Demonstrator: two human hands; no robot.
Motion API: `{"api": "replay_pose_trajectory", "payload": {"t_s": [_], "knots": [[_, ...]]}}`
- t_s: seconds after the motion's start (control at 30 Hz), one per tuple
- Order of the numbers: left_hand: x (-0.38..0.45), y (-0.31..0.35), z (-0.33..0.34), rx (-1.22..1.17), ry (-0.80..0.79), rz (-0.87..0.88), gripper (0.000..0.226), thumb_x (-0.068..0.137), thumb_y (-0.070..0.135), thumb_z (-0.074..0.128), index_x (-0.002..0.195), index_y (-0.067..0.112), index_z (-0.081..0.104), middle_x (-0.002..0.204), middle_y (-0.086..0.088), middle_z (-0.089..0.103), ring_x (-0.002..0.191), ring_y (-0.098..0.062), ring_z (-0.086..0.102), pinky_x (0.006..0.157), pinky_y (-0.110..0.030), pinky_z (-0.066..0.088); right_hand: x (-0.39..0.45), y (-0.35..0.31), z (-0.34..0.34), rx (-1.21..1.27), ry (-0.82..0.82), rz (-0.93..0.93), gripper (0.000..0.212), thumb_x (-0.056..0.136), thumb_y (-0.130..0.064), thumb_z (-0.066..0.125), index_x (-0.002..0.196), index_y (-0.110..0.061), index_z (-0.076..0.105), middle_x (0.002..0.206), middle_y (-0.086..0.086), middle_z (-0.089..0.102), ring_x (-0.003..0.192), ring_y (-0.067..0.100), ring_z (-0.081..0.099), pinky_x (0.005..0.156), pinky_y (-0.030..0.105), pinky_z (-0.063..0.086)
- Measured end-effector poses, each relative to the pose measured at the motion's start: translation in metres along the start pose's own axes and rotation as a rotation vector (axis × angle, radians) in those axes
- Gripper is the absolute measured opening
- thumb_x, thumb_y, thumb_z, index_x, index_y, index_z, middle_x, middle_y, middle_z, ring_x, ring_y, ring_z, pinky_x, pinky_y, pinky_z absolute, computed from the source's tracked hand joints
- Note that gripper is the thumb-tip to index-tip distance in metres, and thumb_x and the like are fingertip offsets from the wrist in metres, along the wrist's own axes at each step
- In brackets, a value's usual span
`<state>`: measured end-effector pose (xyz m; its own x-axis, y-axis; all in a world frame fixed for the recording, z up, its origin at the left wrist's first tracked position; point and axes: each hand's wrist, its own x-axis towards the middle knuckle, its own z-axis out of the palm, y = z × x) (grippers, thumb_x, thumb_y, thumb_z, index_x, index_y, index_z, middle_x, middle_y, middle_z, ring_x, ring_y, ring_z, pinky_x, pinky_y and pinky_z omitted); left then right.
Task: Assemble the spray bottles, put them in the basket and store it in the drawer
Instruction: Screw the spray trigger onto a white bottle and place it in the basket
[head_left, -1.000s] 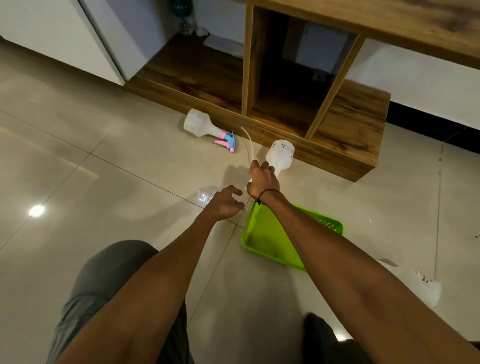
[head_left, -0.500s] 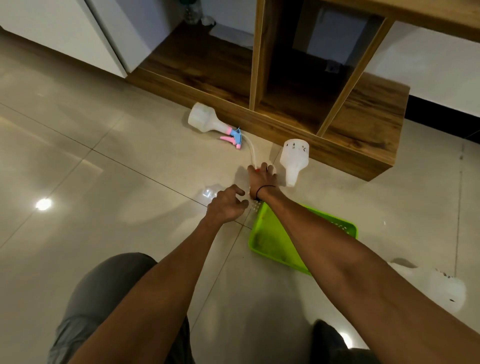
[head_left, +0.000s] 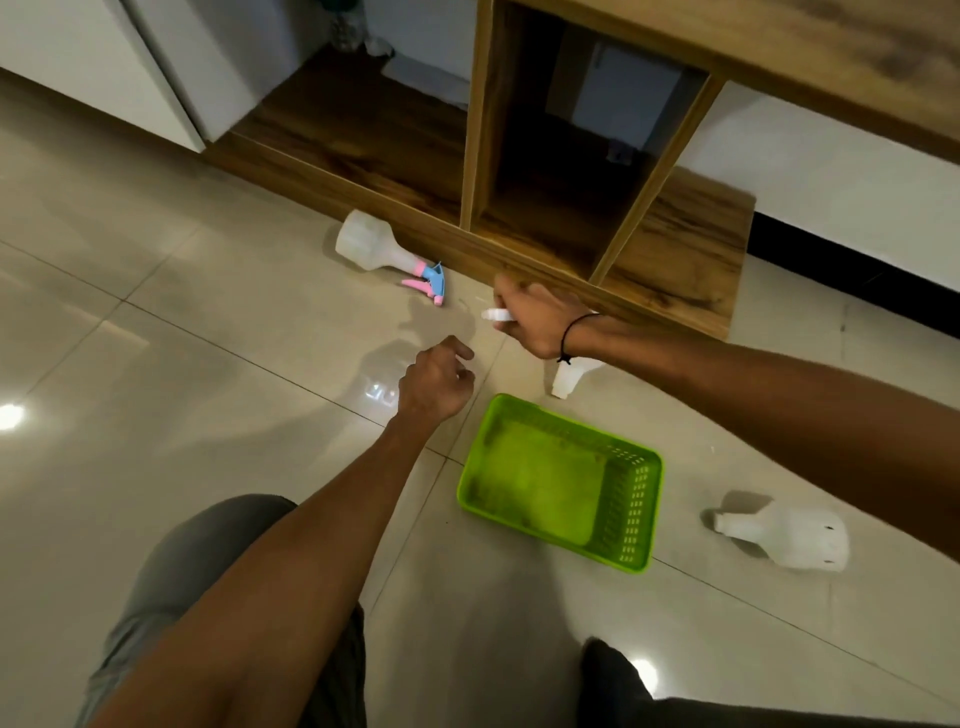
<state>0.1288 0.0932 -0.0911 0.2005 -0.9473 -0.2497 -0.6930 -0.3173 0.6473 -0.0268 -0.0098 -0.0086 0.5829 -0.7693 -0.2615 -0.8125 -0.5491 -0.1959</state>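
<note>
Spray head (head_left: 494, 315), white, was clenched in right hand (head_left: 540, 322); left hand (head_left: 435, 384) hovered, fingers loosely curled, empty, near green basket (head_left: 631, 499).

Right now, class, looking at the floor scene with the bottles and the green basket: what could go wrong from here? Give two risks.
1. The right hand holds a small white part above the floor; its grip looks loose and blurred, so the part might drop.
2. Two capless bottles lie on the tiles, one under the right wrist, one right of the green basket. Either could roll or be kicked.
</note>
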Motion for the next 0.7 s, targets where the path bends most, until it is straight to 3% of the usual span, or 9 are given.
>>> {"api": "replay_pose_trajectory", "payload": {"t_s": [0.1,0.3,0.4,0.47,0.53,0.6,0.7], "knots": [[0.008,0.020,0.011,0.021,-0.023,0.126,0.031,0.092,0.011,0.058,0.117,0.027,0.068,0.111,0.000,0.075,0.103,-0.027,0.072,0.085,-0.042,0.060,-0.020,0.022,-0.021,0.106,0.001,0.017,0.022,0.106,-0.034,0.053,0.110,-0.018,0.039,0.091,0.012,0.064,0.078,0.036,0.060,0.063,0.043,0.047],[0.034,0.067,0.032,0.259,-0.355,0.535,0.059,0.087,-0.014,0.048,0.124,0.026,0.070,0.122,-0.003,0.067,0.108,-0.022,0.067,0.092,-0.043,0.058,-0.079,0.068,-0.036,0.162,0.057,0.105,0.025,0.107,-0.035,0.053,0.117,-0.014,0.046,0.088,0.013,0.065,0.083,0.036,0.058,0.067,0.043,0.046],[0.043,0.090,0.049,0.463,-0.436,0.683,0.051,0.094,-0.002,0.055,0.135,0.028,0.063,0.133,-0.006,0.058,0.125,-0.027,0.059,0.088,-0.044,0.055,-0.106,0.088,-0.041,0.220,0.104,0.171,0.024,0.106,-0.035,0.055,0.116,-0.014,0.049,0.092,0.012,0.068,0.084,0.034,0.062,0.067,0.045,0.049],[0.042,0.105,0.071,0.494,-0.451,0.633,0.047,0.100,0.028,0.062,0.145,0.023,0.051,0.140,-0.011,0.053,0.131,-0.033,0.054,0.092,-0.047,0.051,-0.122,0.100,-0.045,0.236,0.144,0.212,0.025,0.106,-0.035,0.056,0.121,-0.015,0.052,0.095,0.010,0.070,0.082,0.031,0.064,0.069,0.043,0.051],[0.038,0.117,0.099,0.529,-0.503,0.512,0.070,0.095,0.053,0.067,0.150,0.017,0.040,0.145,-0.014,0.051,0.133,-0.037,0.052,0.097,-0.050,0.048,-0.137,0.113,-0.046,0.257,0.180,0.248,0.025,0.106,-0.034,0.057,0.122,-0.015,0.053,0.094,0.008,0.068,0.079,0.030,0.063,0.065,0.037,0.048],[0.033,0.121,0.127,0.590,-0.517,0.469,0.079,0.092,0.056,0.070,0.150,0.013,0.039,0.148,-0.015,0.050,0.137,-0.038,0.049,0.104,-0.051,0.045,-0.151,0.122,-0.046,0.264,0.215,0.274,0.024,0.105,-0.034,0.059,0.120,-0.015,0.053,0.092,0.005,0.062,0.078,0.030,0.058,0.065,0.034,0.042],[0.035,0.122,0.150,0.626,-0.529,0.415,0.071,0.093,0.051,0.071,0.148,0.013,0.047,0.150,-0.014,0.049,0.141,-0.036,0.046,0.110,-0.048,0.042,-0.170,0.130,-0.044,0.284,0.256,0.284,0.018,0.104,-0.034,0.060,0.110,-0.021,0.049,0.090,0.005,0.061,0.077,0.030,0.058,0.062,0.032,0.040]]}}
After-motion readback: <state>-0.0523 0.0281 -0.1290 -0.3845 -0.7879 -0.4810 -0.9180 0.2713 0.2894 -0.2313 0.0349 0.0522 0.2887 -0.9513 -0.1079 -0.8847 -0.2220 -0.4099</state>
